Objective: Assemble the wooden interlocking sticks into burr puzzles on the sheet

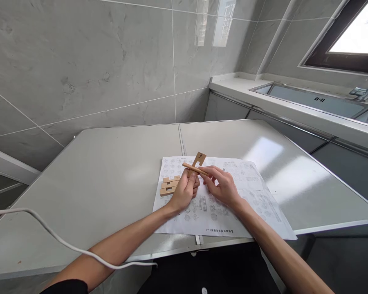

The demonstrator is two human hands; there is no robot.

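My left hand point(186, 188) is closed around a flat notched wooden puzzle piece point(200, 157), which sticks up above the fist and bears a dark mark like a 3. Across it lies a thin wooden puzzle piece point(191, 167), tilted down to the right. The fingertips of my right hand point(221, 183) pinch the right end of this thin piece. Several more notched wooden pieces point(169, 184) lie together on the paper, just left of my left hand. My fingers hide the lower part of the marked piece.
A large printed sheet point(214, 220) with small diagrams lies under both hands, its corner over the table's front edge. The pale folding table point(125, 163) has a centre seam. A white cable point(64, 241) crosses my left forearm. A sink point(313, 102) is set in the counter at right.
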